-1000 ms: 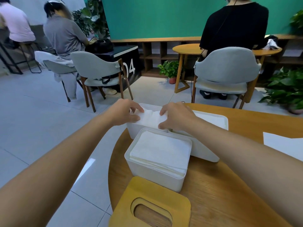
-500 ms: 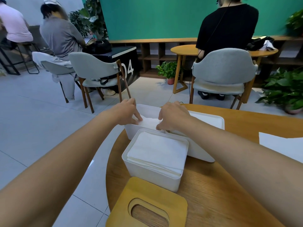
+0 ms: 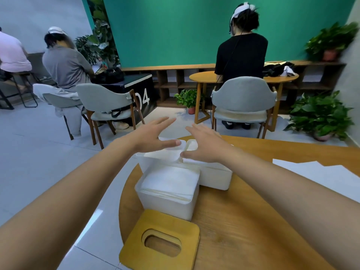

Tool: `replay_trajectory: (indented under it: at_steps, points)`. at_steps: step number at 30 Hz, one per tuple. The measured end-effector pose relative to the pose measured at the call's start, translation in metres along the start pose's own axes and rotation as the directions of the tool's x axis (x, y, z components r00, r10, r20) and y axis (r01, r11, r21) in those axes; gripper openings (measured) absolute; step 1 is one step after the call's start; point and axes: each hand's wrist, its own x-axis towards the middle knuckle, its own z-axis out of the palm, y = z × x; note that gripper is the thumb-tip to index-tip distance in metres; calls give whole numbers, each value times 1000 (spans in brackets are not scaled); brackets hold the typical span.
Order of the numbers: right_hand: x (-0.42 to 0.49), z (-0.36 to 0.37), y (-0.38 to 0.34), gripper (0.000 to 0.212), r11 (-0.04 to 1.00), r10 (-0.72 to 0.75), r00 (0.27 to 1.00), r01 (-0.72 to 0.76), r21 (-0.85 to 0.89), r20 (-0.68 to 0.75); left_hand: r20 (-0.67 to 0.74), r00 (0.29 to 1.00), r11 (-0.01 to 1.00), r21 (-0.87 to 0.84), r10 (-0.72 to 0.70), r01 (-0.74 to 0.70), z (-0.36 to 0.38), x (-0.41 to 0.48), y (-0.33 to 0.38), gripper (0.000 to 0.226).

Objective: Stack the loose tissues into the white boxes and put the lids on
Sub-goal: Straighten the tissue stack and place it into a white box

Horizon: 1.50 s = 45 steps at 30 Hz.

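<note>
Two white boxes stand on the round wooden table (image 3: 243, 217). The near box (image 3: 165, 205) is filled with a flat stack of tissues (image 3: 171, 182) and has no lid. The far box (image 3: 216, 174) lies behind it, also holding tissues (image 3: 165, 153). My left hand (image 3: 153, 133) hovers over the far box's left end, fingers straight and spread. Over its middle is my right hand (image 3: 204, 145), fingers straight, thumb touching the tissues. A wooden lid (image 3: 161, 240) with an oval slot lies at the table's near edge.
Loose white tissue sheets (image 3: 321, 176) lie at the right of the table. Beyond the table are grey chairs (image 3: 241, 98), seated people with their backs turned, another round table (image 3: 202, 76), potted plants (image 3: 319, 115) and a tiled floor to the left.
Both hands have lifted off the tissues in the far box and their fingers have straightened and spread. The camera has tilted upward.
</note>
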Motion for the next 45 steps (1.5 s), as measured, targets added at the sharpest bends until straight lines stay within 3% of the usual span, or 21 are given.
replay_trajectory:
  at_steps: [12, 21, 30, 34, 38, 42, 45]
  points:
    - [-148, -34, 102, 90, 978, 193, 980, -188, 89, -48, -33, 965, 954, -146, 261, -263, 38, 7, 163, 102]
    - [-238, -21, 197, 87, 925, 352, 936, -342, 165, -30, 73, 939, 929, -192, 336, -318, 111, 24, 271, 93]
    - [-274, 25, 249, 82, 892, 421, 907, -419, 173, 23, 218, 910, 930, -181, 354, -319, 192, 44, 311, 84]
    - [-278, 44, 259, 75, 879, 444, 895, -427, 212, -35, 150, 914, 912, -230, 378, -339, 224, 54, 312, 78]
    - [-279, 52, 260, 68, 880, 444, 885, -401, 255, -142, -14, 928, 891, -275, 373, -362, 237, 51, 309, 68]
    - [-276, 54, 253, 63, 891, 391, 909, -335, 306, -143, -98, 909, 910, -54, 405, -411, 230, 42, 298, 74]
    - [-271, 57, 242, 66, 889, 348, 927, -281, 361, -137, -138, 900, 908, -13, 412, -418, 224, 34, 287, 80]
